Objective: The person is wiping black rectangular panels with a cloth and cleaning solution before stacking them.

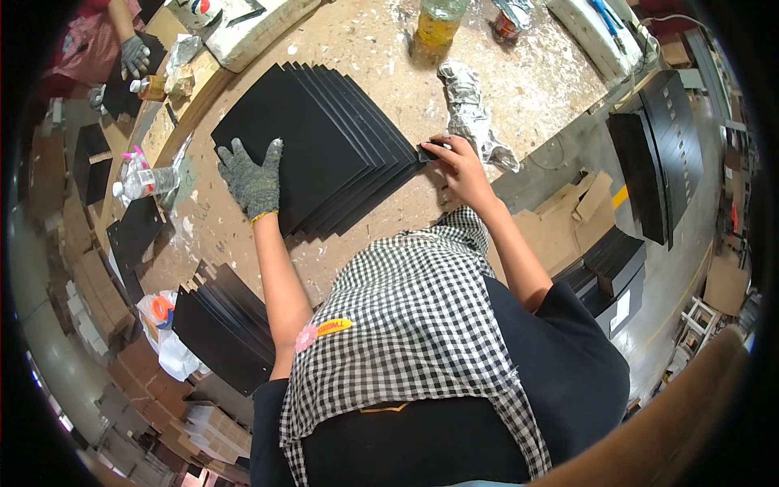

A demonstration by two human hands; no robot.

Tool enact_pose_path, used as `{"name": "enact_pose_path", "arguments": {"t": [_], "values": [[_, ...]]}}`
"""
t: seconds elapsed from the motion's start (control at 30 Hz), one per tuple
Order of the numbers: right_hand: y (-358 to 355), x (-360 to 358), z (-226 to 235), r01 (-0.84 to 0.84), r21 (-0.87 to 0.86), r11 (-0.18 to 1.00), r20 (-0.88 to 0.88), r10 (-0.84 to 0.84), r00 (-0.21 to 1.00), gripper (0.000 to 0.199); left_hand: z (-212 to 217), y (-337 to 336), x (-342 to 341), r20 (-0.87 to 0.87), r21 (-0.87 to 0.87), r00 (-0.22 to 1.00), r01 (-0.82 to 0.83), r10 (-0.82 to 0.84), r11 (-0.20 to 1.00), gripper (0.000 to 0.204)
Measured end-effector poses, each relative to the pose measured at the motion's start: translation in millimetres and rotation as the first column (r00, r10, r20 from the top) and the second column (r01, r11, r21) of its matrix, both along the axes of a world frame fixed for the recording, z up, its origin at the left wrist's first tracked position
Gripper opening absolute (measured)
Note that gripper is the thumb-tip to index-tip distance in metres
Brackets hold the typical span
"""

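A fanned stack of black flat sheets (312, 138) lies on the worktable, its edges stepped toward the right. My left hand (252, 180), in a grey knitted glove, rests on the stack's left part with fingers spread. At the stack's right corner, my bare right hand (462, 169) has thumb and fingers closed on a small dark flat piece (426, 152). Its exact kind is too small to make out. Just beyond that hand, a crumpled, whitish wrapped bundle (466, 101) lies on the table.
The paint-spotted worktable (357, 36) carries a jar of yellow liquid (438, 28) and a can (511, 20) at the far side. A plastic bottle (150, 183) lies left. More black sheets (223, 325) stand lower left. Another person's gloved hand (135, 57) shows far left.
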State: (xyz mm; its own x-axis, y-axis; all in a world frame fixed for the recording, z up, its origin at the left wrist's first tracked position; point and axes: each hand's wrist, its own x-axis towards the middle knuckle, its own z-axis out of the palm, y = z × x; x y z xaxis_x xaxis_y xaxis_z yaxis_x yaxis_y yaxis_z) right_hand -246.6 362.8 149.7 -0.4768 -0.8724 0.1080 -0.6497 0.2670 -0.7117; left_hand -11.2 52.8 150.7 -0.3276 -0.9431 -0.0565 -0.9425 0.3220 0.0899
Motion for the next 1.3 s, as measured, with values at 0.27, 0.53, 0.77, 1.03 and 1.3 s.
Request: {"name": "enact_pose_path", "arguments": {"t": [0.27, 0.53, 0.77, 1.03, 1.3], "values": [[-40.1, -13.7, -16.6, -0.125, -0.002, 0.992, 0.097, 0.124, 0.987, 0.046, -3.1, -0.6, 3.9, -0.028, -0.019, 1.0, 0.008, -0.008, 1.0, 0.099], [-149.6, -48.5, -51.1, -0.155, -0.116, 0.981, 0.009, 0.157, 0.988, 0.043, 2.9, 2.1, -1.0, -0.042, 0.0, 0.999, 0.005, -0.005, 1.0, 0.099], [-247.0, -84.0, -75.7, -0.209, -0.102, 0.973, -0.129, 0.195, 0.972, 0.039, 0.2, 1.7, 0.5, -0.065, -0.01, 0.998, 0.018, -0.019, 1.0, 0.1], [-189.0, -46.8, -24.6, -0.217, -0.156, 0.964, 0.214, 0.247, 0.945, 0.037, 2.9, 4.7, 0.8, -0.083, 0.004, 0.997, -0.006, 0.006, 1.0, 0.101], [-84.0, -5.2, 6.0, -0.327, -0.095, 0.94, 0.007, 0.329, 0.944, 0.042, -2.4, 2.4, 3.2, -0.069, -0.022, 0.998, 0.006, -0.008, 1.0, 0.099]]}}
